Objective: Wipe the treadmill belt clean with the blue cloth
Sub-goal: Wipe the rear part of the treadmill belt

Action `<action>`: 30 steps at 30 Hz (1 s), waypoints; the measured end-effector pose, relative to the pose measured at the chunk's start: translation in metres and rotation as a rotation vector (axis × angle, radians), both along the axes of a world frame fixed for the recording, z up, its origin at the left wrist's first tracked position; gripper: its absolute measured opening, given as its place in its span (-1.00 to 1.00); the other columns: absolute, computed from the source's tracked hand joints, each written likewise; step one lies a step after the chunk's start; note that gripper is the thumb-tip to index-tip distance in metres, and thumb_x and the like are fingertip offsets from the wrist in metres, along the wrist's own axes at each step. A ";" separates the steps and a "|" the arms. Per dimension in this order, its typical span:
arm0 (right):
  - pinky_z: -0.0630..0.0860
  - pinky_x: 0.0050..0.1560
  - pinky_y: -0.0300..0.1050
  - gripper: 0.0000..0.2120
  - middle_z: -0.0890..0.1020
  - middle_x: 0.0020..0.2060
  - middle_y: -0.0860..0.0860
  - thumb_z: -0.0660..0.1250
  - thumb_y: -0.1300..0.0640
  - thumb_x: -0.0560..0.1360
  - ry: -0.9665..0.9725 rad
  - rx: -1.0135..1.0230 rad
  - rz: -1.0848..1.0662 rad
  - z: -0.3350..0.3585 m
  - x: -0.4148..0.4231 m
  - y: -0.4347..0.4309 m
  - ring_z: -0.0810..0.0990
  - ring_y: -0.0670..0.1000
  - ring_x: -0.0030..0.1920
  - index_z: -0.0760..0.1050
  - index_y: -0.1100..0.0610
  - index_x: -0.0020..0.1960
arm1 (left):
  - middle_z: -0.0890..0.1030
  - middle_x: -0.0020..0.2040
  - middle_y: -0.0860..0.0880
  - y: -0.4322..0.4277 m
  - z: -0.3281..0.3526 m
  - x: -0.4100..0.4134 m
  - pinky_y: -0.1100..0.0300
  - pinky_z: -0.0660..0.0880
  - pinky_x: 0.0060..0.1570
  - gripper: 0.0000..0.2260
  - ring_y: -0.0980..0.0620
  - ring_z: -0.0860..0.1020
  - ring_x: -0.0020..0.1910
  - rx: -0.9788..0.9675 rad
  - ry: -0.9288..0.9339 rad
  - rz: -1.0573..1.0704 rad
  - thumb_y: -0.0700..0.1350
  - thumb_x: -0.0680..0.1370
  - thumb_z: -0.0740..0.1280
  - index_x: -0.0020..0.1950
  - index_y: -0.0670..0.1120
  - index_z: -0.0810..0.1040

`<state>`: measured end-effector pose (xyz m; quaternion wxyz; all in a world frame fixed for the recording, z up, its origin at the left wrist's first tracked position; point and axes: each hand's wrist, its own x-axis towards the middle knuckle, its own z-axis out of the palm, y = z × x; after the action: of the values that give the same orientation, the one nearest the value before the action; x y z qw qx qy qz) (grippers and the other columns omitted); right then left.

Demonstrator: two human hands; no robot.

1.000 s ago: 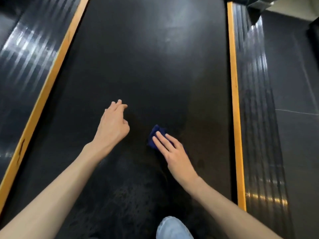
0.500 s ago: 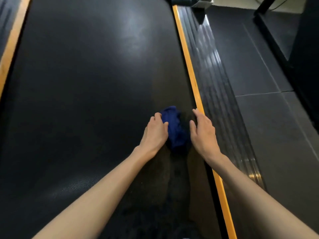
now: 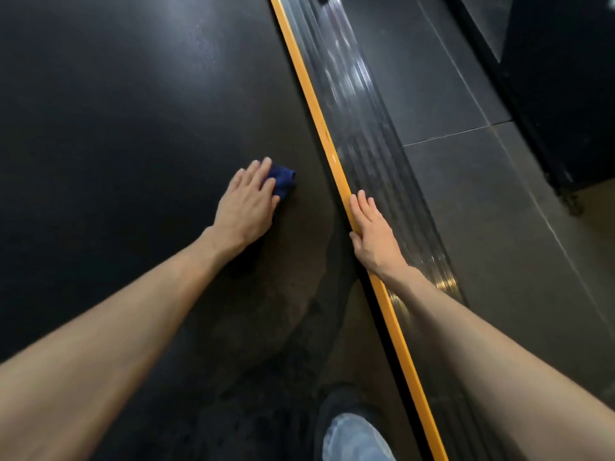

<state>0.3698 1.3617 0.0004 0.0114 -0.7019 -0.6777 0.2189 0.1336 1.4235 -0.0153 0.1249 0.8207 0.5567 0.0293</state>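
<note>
— Beside the black belt point(image 3: 133, 128), what's there?
— A yellow strip point(image 3: 309, 101), a ribbed rail point(image 3: 359, 128), grey floor point(image 3: 466, 194) tiles.
— The hands?
— Both flat: left hand point(image 3: 246, 204) presses the cloth point(image 3: 283, 181) onto the belt, right hand point(image 3: 372, 231) rests on the rail.

blue cloth point(image 3: 283, 182) mostly buried under the left hand point(image 3: 246, 207), only one bunched corner poking out past the fingers | treadmill belt point(image 3: 133, 128) runs off the left, top and bottom edges | side rail point(image 3: 359, 128) ribs smeared by blur | denim knee point(image 3: 356, 440) cropped at the bottom | dark bulk point(image 3: 565, 78) far right cut off, can't tell what it is
</note>
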 end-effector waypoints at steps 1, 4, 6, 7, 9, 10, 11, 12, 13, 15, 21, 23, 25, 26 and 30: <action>-0.13 0.44 -0.15 -0.35 -0.07 0.54 -0.04 0.19 0.26 0.58 0.015 -0.077 -0.008 0.008 0.000 0.004 -0.12 0.01 0.53 -0.06 0.06 0.55 | 0.03 0.55 -0.11 -0.007 0.001 0.004 0.03 -0.06 0.47 -0.51 -0.06 0.01 0.52 -0.074 -0.023 -0.026 0.07 0.63 0.05 0.50 -0.15 0.17; -0.08 0.50 0.00 -0.38 -0.08 0.54 0.00 0.13 0.26 0.59 -0.021 -0.275 0.037 0.030 0.003 0.022 -0.10 0.03 0.53 -0.07 0.07 0.56 | -0.11 0.55 -0.06 -0.016 -0.003 0.006 0.08 -0.14 0.47 -0.33 0.01 -0.10 0.52 -0.225 -0.021 -0.018 0.23 0.58 0.02 0.54 -0.11 -0.10; -0.06 0.51 0.05 -0.46 0.00 0.54 -0.01 0.09 0.21 0.62 -0.049 -0.219 0.045 0.031 0.006 0.024 -0.02 0.03 0.53 0.01 0.07 0.55 | -0.03 0.55 -0.06 -0.009 -0.005 0.002 0.07 -0.02 0.47 -0.30 -0.02 0.01 0.52 -0.133 -0.008 -0.015 0.23 0.57 0.08 0.55 -0.10 -0.10; -0.08 0.50 0.04 -0.50 0.06 0.53 -0.04 0.07 0.20 0.63 -0.016 -0.139 0.024 0.025 0.008 0.020 0.01 0.00 0.52 0.06 0.05 0.54 | 0.03 0.55 -0.06 -0.002 -0.007 0.000 0.06 0.03 0.46 -0.31 -0.03 0.07 0.51 -0.074 0.002 -0.014 0.22 0.57 0.10 0.55 -0.09 -0.07; -0.14 0.50 0.03 -0.53 0.13 0.51 -0.10 0.03 0.18 0.63 0.059 0.043 0.008 0.006 0.014 0.008 0.03 -0.06 0.52 0.12 0.00 0.53 | 0.06 0.55 -0.04 0.009 -0.016 -0.004 0.06 -0.01 0.47 -0.35 -0.02 0.08 0.51 0.022 0.038 -0.072 0.20 0.57 0.11 0.55 -0.05 -0.03; -0.16 0.50 0.01 -0.53 0.15 0.50 -0.12 0.00 0.15 0.62 0.071 0.128 0.012 -0.005 0.016 0.000 0.04 -0.09 0.51 0.14 -0.01 0.52 | 0.03 0.55 -0.03 0.011 -0.022 -0.006 0.07 -0.09 0.48 -0.36 -0.01 0.03 0.52 0.038 0.037 -0.106 0.19 0.57 0.11 0.55 -0.04 -0.03; -0.18 0.50 -0.01 -0.52 0.16 0.49 -0.13 -0.02 0.11 0.60 0.066 0.196 0.012 -0.016 0.017 -0.005 0.04 -0.11 0.51 0.16 -0.03 0.51 | 0.02 0.55 -0.03 0.011 -0.029 -0.008 0.08 -0.16 0.48 -0.37 0.00 -0.01 0.52 0.045 0.007 -0.116 0.16 0.57 0.13 0.55 -0.05 -0.02; -0.19 0.50 -0.02 -0.50 0.17 0.49 -0.14 -0.04 0.07 0.57 0.040 0.243 0.007 -0.023 0.017 -0.007 0.05 -0.13 0.50 0.17 -0.04 0.51 | 0.03 0.54 -0.04 0.010 -0.034 -0.009 0.10 -0.18 0.47 -0.39 0.00 -0.02 0.52 0.055 -0.061 -0.109 0.10 0.58 0.17 0.54 -0.06 0.02; -0.20 0.50 -0.03 -0.50 0.17 0.49 -0.15 -0.03 0.05 0.57 0.014 0.273 0.000 -0.027 0.016 -0.006 0.04 -0.14 0.50 0.17 -0.05 0.51 | 0.09 0.53 -0.06 0.009 -0.039 -0.007 0.12 -0.15 0.47 -0.43 -0.02 0.03 0.52 0.071 -0.148 -0.086 0.00 0.58 0.22 0.53 -0.09 0.08; -0.20 0.49 -0.03 -0.51 0.18 0.49 -0.13 0.01 0.08 0.58 -0.011 0.308 0.018 -0.031 0.016 -0.005 0.05 -0.13 0.50 0.17 -0.04 0.51 | 0.25 0.48 -0.09 0.006 -0.041 0.002 0.18 -0.03 0.45 -0.53 -0.04 0.17 0.49 0.103 -0.378 0.058 -0.20 0.56 0.25 0.47 -0.15 0.26; -0.08 0.48 0.05 -0.50 0.20 0.50 -0.06 0.04 0.10 0.57 -0.077 0.333 0.042 -0.033 0.016 -0.007 0.10 -0.07 0.50 0.16 0.02 0.51 | 0.46 0.34 -0.17 -0.031 -0.038 0.026 0.08 0.20 0.43 -0.65 -0.12 0.39 0.37 0.081 -0.510 0.105 -0.28 0.52 0.27 0.32 -0.19 0.47; -0.05 0.48 0.06 -0.50 0.20 0.50 -0.05 0.05 0.12 0.57 -0.090 0.357 0.049 -0.034 0.016 -0.008 0.11 -0.07 0.50 0.16 0.02 0.51 | 0.51 0.28 -0.19 -0.075 -0.045 0.037 0.14 0.19 0.40 -0.65 -0.13 0.44 0.31 0.080 -0.470 -0.271 -0.27 0.46 0.24 0.25 -0.22 0.52; -0.01 0.47 0.07 -0.49 0.22 0.49 -0.04 0.01 0.11 0.55 -0.087 0.376 0.044 -0.034 0.017 -0.008 0.13 -0.06 0.49 0.18 0.03 0.51 | 0.50 0.31 -0.14 -0.114 -0.045 0.042 0.14 0.19 0.39 -0.62 -0.04 0.41 0.34 0.057 -0.366 -0.573 -0.21 0.47 0.18 0.28 -0.18 0.51; 0.01 0.47 0.08 -0.49 0.23 0.49 -0.03 0.01 0.11 0.55 -0.082 0.384 0.045 -0.034 0.017 -0.008 0.15 -0.05 0.49 0.19 0.04 0.50 | 0.47 0.34 -0.10 -0.122 -0.044 0.041 0.13 0.19 0.40 -0.61 0.00 0.38 0.37 0.048 -0.317 -0.671 -0.19 0.50 0.16 0.32 -0.15 0.48; -0.04 0.48 0.06 -0.51 0.22 0.49 -0.03 0.08 0.14 0.58 -0.075 0.378 0.052 -0.034 0.016 -0.008 0.13 -0.05 0.50 0.18 0.04 0.51 | 0.40 0.40 -0.07 -0.084 -0.044 0.018 0.09 0.18 0.41 -0.61 0.01 0.30 0.42 0.074 -0.251 -0.721 -0.21 0.55 0.10 0.38 -0.12 0.42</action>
<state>0.3862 1.3536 -0.0339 0.1120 -0.6773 -0.7245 0.0616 0.1514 1.3394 -0.0595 0.1646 0.9578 0.2115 0.1039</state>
